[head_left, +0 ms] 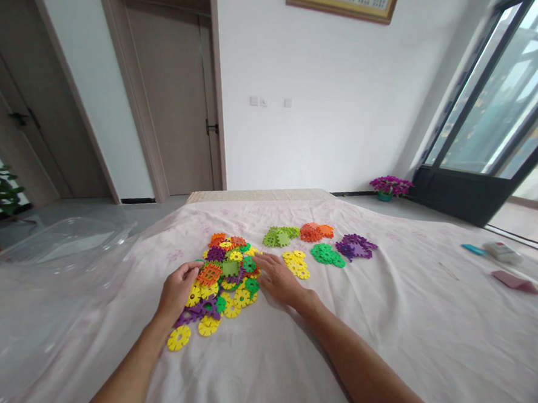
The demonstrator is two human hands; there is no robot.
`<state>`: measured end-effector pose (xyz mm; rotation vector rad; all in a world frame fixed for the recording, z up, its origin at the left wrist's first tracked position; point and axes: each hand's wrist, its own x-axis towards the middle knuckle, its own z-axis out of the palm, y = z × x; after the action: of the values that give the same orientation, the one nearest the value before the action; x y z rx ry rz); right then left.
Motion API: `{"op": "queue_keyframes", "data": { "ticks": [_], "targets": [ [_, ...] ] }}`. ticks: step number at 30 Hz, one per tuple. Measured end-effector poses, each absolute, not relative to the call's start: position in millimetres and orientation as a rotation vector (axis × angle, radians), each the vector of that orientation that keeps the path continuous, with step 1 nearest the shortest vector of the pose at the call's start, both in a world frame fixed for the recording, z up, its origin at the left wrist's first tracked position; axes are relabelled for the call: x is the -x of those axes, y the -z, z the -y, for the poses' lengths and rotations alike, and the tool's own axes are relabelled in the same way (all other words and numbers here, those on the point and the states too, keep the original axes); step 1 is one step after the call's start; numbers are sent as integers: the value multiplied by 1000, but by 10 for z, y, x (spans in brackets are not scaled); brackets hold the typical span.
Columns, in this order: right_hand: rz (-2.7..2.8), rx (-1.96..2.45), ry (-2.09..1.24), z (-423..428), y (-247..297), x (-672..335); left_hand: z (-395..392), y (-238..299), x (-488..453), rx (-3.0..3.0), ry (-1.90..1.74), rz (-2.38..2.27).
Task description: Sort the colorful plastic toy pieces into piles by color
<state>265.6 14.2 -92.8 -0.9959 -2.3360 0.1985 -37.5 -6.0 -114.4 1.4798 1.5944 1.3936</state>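
Note:
A mixed pile of plastic building pieces lies on the cloth in front of me, with yellow notched discs [179,338], green notched discs [251,285], purple pieces [210,306] and square lattice pieces. At the pile's left side, my left hand [176,290] has its thumb and fingertips pinched together, close against an orange lattice square [210,275]. What sits in that pinch is not clear. My right hand [279,278] rests at the pile's right edge, fingers stretched out towards the discs, with nothing visible in it. A light green square [231,268] lies between the two hands.
Beyond my right hand are colour groups: light green squares [276,236], orange pieces [311,231], purple pieces [356,247], green discs [326,253] and yellow discs [296,264]. A clear plastic container [61,243] stands left. A pink folded item [514,281] lies far right.

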Motion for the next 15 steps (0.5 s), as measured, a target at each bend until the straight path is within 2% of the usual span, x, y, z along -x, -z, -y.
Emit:
{"op": "queue_keyframes", "data": {
  "ticks": [15],
  "targets": [
    [2386, 964, -98, -37, 827, -2682, 54, 1153, 373, -1480, -1398, -1579]
  ]
}}
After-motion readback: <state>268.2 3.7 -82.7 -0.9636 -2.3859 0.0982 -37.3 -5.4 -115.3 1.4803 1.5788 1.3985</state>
